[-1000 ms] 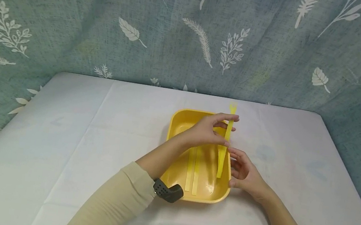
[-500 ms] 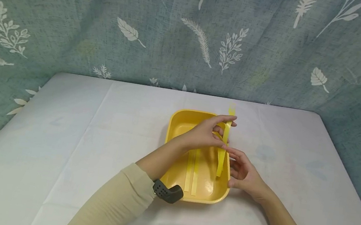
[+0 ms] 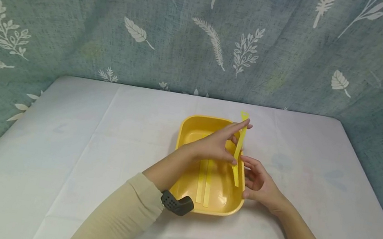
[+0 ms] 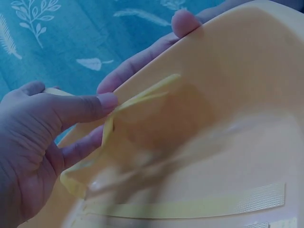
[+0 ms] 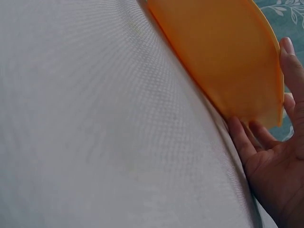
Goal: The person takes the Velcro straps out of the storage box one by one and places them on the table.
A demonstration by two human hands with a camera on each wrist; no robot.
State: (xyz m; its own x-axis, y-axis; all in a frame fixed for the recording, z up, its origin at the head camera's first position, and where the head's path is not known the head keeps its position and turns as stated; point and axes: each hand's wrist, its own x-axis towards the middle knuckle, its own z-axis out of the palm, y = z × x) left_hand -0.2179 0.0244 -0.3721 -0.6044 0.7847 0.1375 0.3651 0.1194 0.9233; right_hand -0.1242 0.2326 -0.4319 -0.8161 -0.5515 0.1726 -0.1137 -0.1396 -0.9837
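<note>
My left hand (image 3: 215, 146) pinches a long, thin yellow strip (image 3: 240, 143) between thumb and fingers, above the right side of a yellow plastic tray (image 3: 214, 212). The strip's far end sticks out past my fingertips; its lower end hangs inside the tray. In the left wrist view the thumb presses the bent strip (image 4: 147, 92) close to the tray's rim, and part of it is hidden. My right hand (image 3: 261, 185) rests against the tray's outer right wall with loosely curved fingers. The right wrist view has its fingertips touching the orange-looking tray wall (image 5: 223, 52).
Two flat yellow strips (image 3: 208, 184) lie side by side on the tray's floor. A white cloth (image 3: 110, 190) covers the table. Behind it hangs a grey-green leaf-patterned curtain (image 3: 172, 50). Each wrist wears a dark camera mount (image 3: 176, 204).
My left thumb has slid down and left along the strip. The strip's lower end has swung to the right and its top slightly left. The right hand and the tray have hardly moved.
</note>
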